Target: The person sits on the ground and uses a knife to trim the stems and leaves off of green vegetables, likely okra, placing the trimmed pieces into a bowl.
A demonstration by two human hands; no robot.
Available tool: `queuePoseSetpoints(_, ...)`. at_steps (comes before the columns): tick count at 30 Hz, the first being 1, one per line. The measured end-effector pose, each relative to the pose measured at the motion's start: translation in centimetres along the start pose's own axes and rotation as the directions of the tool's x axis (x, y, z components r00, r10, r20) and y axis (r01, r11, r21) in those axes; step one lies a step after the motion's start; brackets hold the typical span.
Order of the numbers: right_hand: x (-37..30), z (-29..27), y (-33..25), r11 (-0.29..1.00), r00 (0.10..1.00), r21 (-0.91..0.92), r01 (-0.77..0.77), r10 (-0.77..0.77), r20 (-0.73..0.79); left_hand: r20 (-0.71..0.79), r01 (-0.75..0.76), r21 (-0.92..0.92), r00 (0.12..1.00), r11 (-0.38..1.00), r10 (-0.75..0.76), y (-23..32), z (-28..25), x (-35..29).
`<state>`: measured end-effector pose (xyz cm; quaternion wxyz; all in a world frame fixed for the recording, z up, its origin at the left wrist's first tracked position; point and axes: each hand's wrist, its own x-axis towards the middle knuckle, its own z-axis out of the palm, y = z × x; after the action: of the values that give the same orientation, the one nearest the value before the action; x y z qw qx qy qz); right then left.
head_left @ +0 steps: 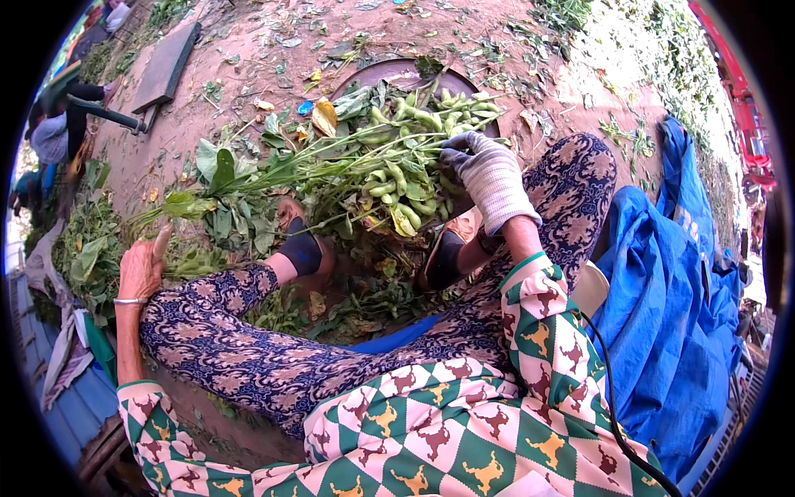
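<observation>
My right hand (497, 182) wears a whitish knit glove with greyish fingertips. Its fingers are curled at the right end of a bundle of green soybean plants, closing on pods there. Plump green soybean pods (397, 186) hang in clusters from the long stems (306, 170), which stretch leftward to broad leaves (219, 170). At the left, my bare left hand (142, 269), with a bracelet at the wrist, is closed beside my knee. One finger points up close to the leafy tips; what it grips is hidden.
Behind the pods lies a round, brownish shallow pan (397, 73). Blue tarp (654, 306) is heaped at my right, and loose leaves (91, 257) pile at my left. A low board on a metal frame (166, 68) stands far left, near other people (54, 132).
</observation>
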<state>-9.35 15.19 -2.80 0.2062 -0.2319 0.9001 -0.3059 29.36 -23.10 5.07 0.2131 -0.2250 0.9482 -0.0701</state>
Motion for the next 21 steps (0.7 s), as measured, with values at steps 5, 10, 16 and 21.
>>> queuePoseSetpoints(5,0.4,1.1,-0.8,0.997,0.998,-0.071,-0.018,0.013,-0.067,-0.069,0.096,-0.122,0.992,0.988,-0.105,-2.9,1.9,1.2)
queuePoseSetpoints(10,0.2,2.9,-2.0,0.994,1.0,-0.11,-0.009,0.008,-0.014,0.401,0.258,0.013,0.884,0.966,-0.241,-10.2,8.0,-3.3)
queuePoseSetpoints(16,0.9,1.8,-1.0,0.995,0.998,-0.101,-0.007,0.001,-0.065,0.512,0.431,0.063,0.76,0.9,-0.4,-10.9,14.7,-5.4)
queuePoseSetpoints(21,2.0,2.9,0.8,0.997,0.998,-0.075,-0.009,0.004,-0.068,0.44,0.456,-0.169,0.828,0.874,-0.347,-4.0,17.7,-5.3)
